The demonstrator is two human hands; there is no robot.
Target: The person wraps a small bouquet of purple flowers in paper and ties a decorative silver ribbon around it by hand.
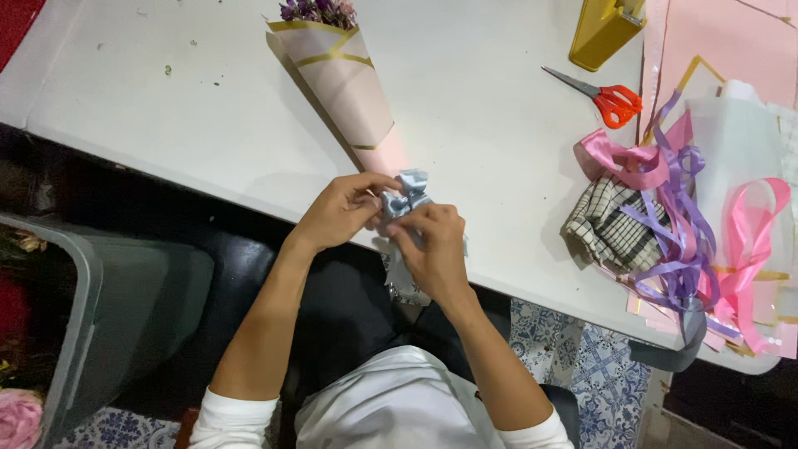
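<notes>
Red-handled scissors (611,100) lie beyond tangled ribbons (690,224), right.

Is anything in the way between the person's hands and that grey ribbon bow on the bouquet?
Nothing visible. Both the left hand and right hand already touch the grey ribbon bow at the bouquet's narrow end.

Head view, steeply downward — close over table (208,125)
</notes>
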